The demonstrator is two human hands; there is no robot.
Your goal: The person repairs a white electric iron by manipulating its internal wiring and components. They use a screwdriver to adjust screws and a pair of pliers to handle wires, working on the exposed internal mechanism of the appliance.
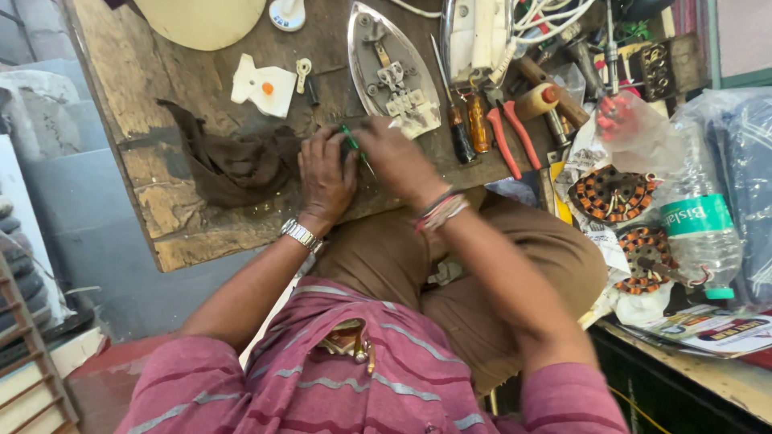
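My left hand (326, 173), with a metal watch on the wrist, presses down on a small dark part on the worn wooden workbench (173, 217). My right hand (394, 157), with thread bands on the wrist, holds a thin green-handled screwdriver (354, 146) whose tip points at that part under my left fingers. The part itself is mostly hidden by both hands. An iron soleplate (390, 68) with exposed terminals lies just beyond my hands.
A brown rag (233, 161) lies left of my hands. A white plastic piece (264, 84), screwdrivers (462, 133) and red-handled pliers (511, 137) lie on the bench. Copper motor windings (611, 193), a plastic water bottle (700, 217) and tangled white cable (547, 20) crowd the right side.
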